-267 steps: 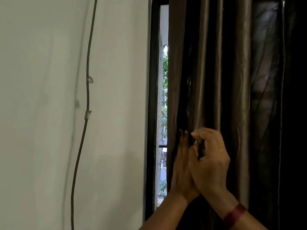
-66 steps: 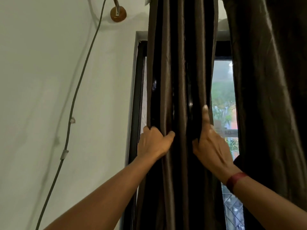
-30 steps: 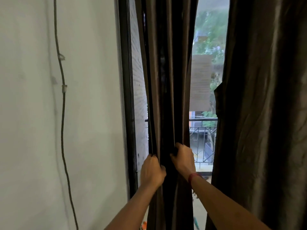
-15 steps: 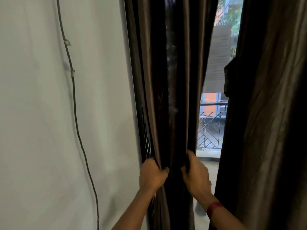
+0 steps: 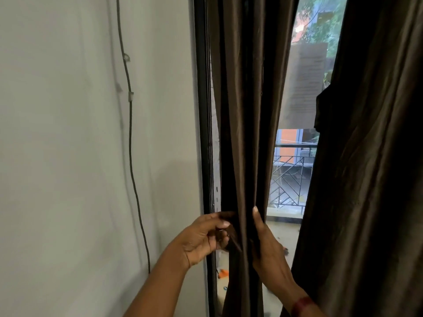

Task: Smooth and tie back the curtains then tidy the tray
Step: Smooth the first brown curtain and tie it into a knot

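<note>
Your left hand (image 5: 206, 239) and right hand (image 5: 267, 248) both pinch the gathered dark brown satin curtain (image 5: 247, 110); no tie-back is on it yet, and the tray isn't visible.

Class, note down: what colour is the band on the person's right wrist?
Red. The band sits on the right wrist, bottom of the head view, beside the dark brown curtain.

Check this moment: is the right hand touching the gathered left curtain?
Touching. The head view shows the right hand pressed against the gathered left curtain, its fingers disappearing behind the fold.
</note>
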